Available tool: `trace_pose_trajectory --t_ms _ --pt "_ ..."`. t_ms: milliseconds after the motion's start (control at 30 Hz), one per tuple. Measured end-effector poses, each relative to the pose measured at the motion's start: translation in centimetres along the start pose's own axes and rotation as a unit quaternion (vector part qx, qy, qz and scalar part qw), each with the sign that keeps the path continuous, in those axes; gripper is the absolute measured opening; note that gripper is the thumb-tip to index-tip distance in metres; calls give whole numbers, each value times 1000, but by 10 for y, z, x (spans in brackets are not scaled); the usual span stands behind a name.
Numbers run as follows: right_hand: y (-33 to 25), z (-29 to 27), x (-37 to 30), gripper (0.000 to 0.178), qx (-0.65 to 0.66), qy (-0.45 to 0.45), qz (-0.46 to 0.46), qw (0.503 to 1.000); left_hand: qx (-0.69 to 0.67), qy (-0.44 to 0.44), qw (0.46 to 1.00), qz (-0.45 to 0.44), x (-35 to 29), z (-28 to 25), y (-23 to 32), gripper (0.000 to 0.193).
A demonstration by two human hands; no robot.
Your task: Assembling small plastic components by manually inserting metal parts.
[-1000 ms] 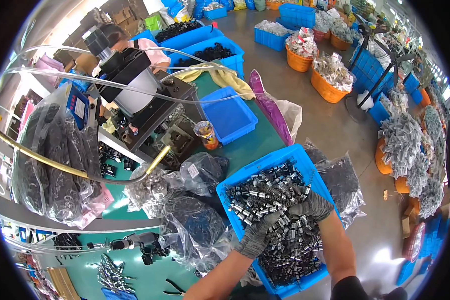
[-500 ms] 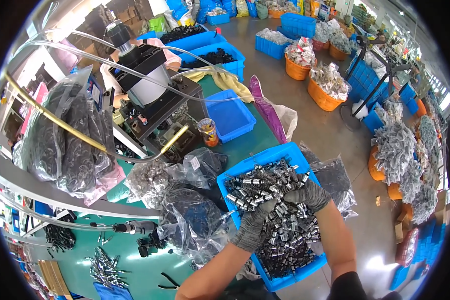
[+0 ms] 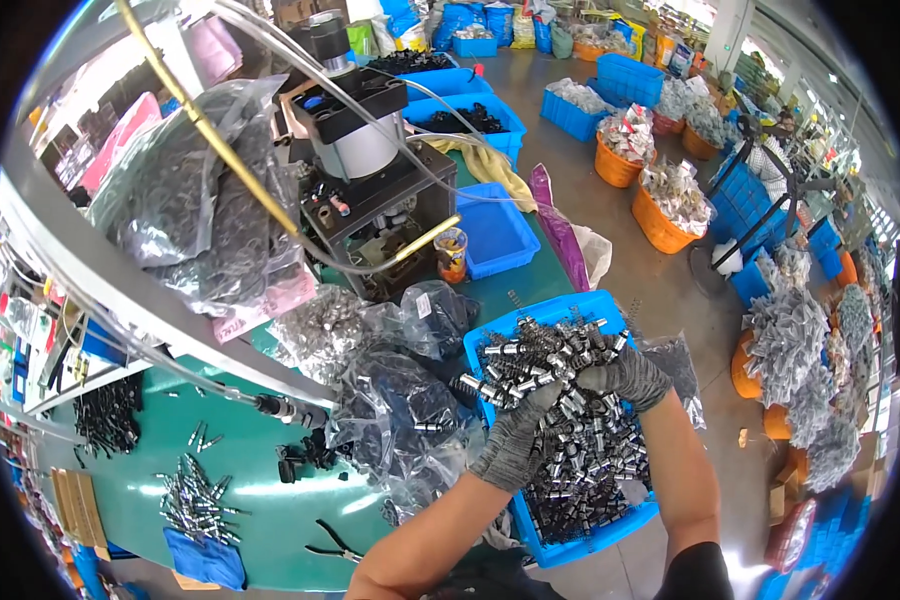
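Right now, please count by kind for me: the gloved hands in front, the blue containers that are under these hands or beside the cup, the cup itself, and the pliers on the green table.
Gloved hands: 2 (left hand, right hand)
Blue containers: 2 (bin, tray)
Cup: 1
Pliers: 1 pair
Total: 6

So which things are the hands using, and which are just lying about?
In use:
- left hand and right hand, both gloved
- metal spring parts
- blue bin holding them

Seemingly just lying about:
- pliers
- yellow cloth
- purple sack
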State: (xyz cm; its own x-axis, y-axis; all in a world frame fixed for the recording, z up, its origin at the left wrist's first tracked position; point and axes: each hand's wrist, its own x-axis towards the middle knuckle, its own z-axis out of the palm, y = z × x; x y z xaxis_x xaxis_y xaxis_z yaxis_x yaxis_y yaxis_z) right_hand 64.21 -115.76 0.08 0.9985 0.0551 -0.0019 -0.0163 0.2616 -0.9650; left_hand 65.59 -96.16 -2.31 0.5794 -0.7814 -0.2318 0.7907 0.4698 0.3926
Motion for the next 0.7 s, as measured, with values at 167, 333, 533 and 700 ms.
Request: trace_pose_trajectory --t_ms 167,333,533,700 --pt "-6 20 -2 65 -61 11 -14 998 -83 -7 996 -14 -14 -2 6 53" --pt "-14 47 -7 71 -110 14 22 994 -93 -10 996 1 -39 1 16 53" --pt "-18 113 -20 79 -96 4 -9 995 -73 44 996 38 -98 -3 24 53" --pt "7 174 -18 65 -158 -131 65 976 31 122 981 149 -181 -44 36 60"
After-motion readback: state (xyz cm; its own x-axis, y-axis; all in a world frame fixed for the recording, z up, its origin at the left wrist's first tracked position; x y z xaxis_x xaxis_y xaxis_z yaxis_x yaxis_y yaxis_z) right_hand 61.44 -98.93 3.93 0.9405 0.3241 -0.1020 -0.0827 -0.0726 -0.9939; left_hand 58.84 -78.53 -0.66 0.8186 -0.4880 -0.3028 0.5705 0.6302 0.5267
